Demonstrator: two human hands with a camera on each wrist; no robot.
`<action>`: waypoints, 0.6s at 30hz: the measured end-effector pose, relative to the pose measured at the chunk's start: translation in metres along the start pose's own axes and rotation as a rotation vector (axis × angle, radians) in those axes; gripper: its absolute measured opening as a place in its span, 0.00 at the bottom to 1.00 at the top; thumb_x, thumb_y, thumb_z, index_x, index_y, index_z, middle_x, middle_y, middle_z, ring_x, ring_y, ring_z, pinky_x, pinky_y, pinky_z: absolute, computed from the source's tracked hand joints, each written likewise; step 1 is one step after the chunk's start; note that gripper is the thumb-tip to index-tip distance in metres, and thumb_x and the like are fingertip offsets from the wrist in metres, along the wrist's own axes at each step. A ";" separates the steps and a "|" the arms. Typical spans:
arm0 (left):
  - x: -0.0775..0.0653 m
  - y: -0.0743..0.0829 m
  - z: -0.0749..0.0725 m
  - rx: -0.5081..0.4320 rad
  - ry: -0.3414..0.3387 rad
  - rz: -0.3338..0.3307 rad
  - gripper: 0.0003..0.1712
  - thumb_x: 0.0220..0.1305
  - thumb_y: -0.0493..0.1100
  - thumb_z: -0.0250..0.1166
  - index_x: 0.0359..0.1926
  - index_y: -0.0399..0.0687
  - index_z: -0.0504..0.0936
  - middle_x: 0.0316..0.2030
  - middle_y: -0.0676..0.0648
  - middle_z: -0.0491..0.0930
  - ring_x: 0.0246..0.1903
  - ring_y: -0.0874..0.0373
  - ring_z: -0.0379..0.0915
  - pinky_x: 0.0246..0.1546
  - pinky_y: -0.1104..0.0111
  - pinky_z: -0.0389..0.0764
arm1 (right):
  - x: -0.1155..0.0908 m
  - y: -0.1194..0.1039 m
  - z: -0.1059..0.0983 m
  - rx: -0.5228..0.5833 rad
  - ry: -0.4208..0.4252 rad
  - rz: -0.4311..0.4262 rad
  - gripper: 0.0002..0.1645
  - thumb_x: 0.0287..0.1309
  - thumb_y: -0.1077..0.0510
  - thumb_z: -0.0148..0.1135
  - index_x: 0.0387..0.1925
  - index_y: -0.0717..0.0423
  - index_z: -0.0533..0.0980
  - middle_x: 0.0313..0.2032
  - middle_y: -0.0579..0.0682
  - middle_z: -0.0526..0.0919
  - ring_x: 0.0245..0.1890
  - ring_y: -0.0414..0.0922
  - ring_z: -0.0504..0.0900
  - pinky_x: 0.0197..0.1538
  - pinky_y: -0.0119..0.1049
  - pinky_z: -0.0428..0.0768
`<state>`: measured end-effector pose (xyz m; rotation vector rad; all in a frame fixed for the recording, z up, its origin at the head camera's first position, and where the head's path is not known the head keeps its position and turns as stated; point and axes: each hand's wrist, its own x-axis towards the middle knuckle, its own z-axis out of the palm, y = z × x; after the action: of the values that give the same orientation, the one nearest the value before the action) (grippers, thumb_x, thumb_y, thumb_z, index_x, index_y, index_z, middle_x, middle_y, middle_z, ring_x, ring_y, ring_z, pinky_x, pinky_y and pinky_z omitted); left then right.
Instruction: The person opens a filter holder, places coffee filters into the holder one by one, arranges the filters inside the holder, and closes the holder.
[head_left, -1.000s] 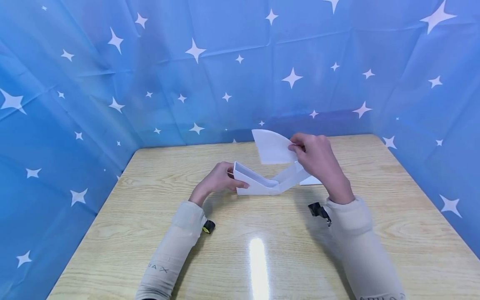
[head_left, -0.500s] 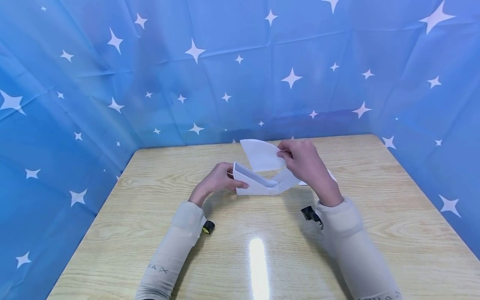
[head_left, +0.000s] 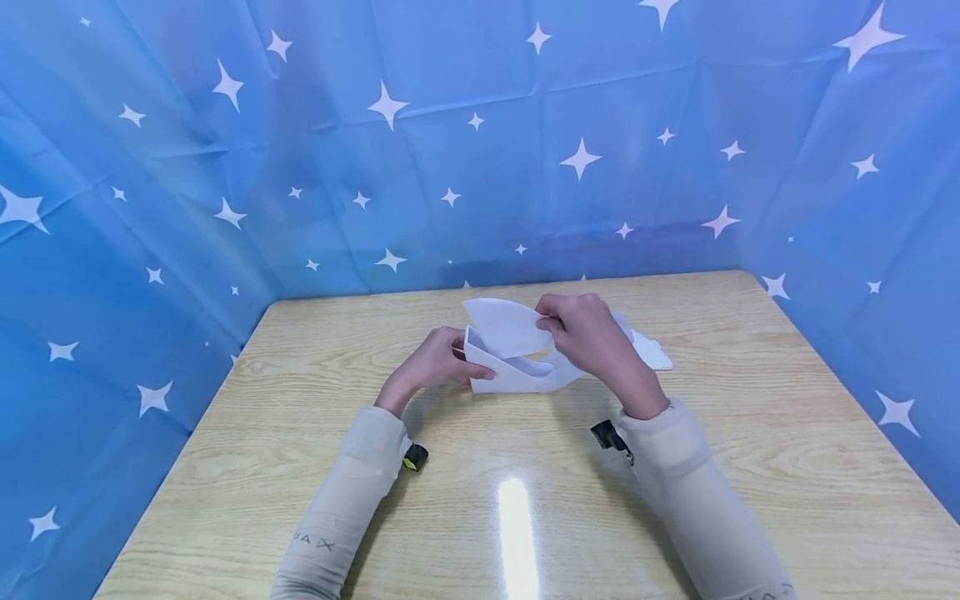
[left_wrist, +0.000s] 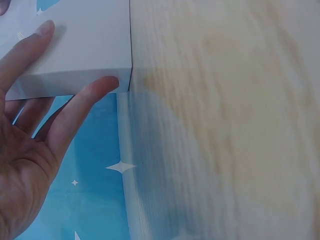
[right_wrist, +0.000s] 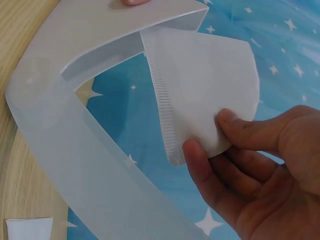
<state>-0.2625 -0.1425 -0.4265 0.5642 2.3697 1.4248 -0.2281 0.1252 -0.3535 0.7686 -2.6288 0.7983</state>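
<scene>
So, a white paper filter [head_left: 506, 327] was being held up over a white box [head_left: 498, 371], a bit above the middle of the table [head_left: 337, 333]. The filter was pinched at its right-hand end by the right hand [head_left: 592, 333], thumb on one face and fingers on the other, so that grip was definitely grasping paper. Its long axis was slanted, with the wide end aimed up and left, away from the pinching fingers, and its curved edge was turned upward. In the right wrist view, the crimped seam [right_wrist: 160, 100] was seen running steeply, its far end right by the mouth of the box. Whether the box was actually touched by the paper can't be told.

The box itself was laid with its long axis left to right, tall end to the left and sloping down to the right, where a translucent flap [right_wrist: 100, 165] was swung out, angled up and right. The tall end was grasped by the left hand [head_left: 433, 358], with the thumb pressed on the broad front face and a fingertip laid along the narrow side.

Beyond the right hand, a flat white piece [head_left: 654, 352] was left lying on the table. Everything was backed by a blue curtain [head_left: 420, 192] printed with white stars.
</scene>
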 end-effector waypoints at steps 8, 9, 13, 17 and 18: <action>-0.001 0.000 0.000 -0.004 0.003 0.006 0.22 0.55 0.42 0.81 0.51 0.49 0.87 0.43 0.44 0.90 0.38 0.53 0.87 0.36 0.52 0.91 | 0.001 0.001 0.002 0.012 -0.053 0.006 0.05 0.66 0.67 0.65 0.38 0.59 0.86 0.32 0.55 0.89 0.22 0.43 0.76 0.35 0.40 0.77; 0.000 0.000 0.000 -0.003 0.003 0.007 0.22 0.55 0.42 0.81 0.51 0.49 0.87 0.43 0.45 0.90 0.38 0.54 0.87 0.36 0.52 0.91 | 0.001 0.001 0.002 0.013 -0.061 0.005 0.05 0.66 0.67 0.66 0.37 0.59 0.86 0.32 0.54 0.89 0.22 0.43 0.76 0.35 0.40 0.77; 0.000 0.000 0.000 -0.001 0.002 0.006 0.21 0.56 0.42 0.81 0.51 0.47 0.86 0.44 0.44 0.90 0.38 0.54 0.87 0.36 0.53 0.91 | 0.001 0.002 0.004 0.025 -0.088 -0.003 0.04 0.66 0.67 0.66 0.36 0.58 0.86 0.31 0.53 0.88 0.22 0.42 0.75 0.36 0.39 0.77; 0.000 0.000 0.000 -0.004 0.001 0.001 0.21 0.55 0.42 0.81 0.50 0.47 0.86 0.43 0.43 0.90 0.38 0.53 0.87 0.37 0.52 0.91 | 0.001 0.002 0.006 0.025 -0.113 -0.020 0.05 0.65 0.67 0.66 0.33 0.58 0.84 0.28 0.52 0.86 0.22 0.42 0.72 0.37 0.38 0.75; 0.000 0.000 0.000 -0.004 0.001 0.001 0.21 0.55 0.42 0.81 0.50 0.47 0.86 0.43 0.43 0.90 0.38 0.53 0.87 0.37 0.52 0.91 | 0.001 0.003 0.007 0.023 -0.118 -0.024 0.05 0.65 0.67 0.66 0.33 0.58 0.84 0.27 0.51 0.85 0.22 0.42 0.71 0.37 0.38 0.74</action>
<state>-0.2626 -0.1428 -0.4264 0.5635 2.3674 1.4296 -0.2312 0.1228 -0.3599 0.8769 -2.7129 0.8018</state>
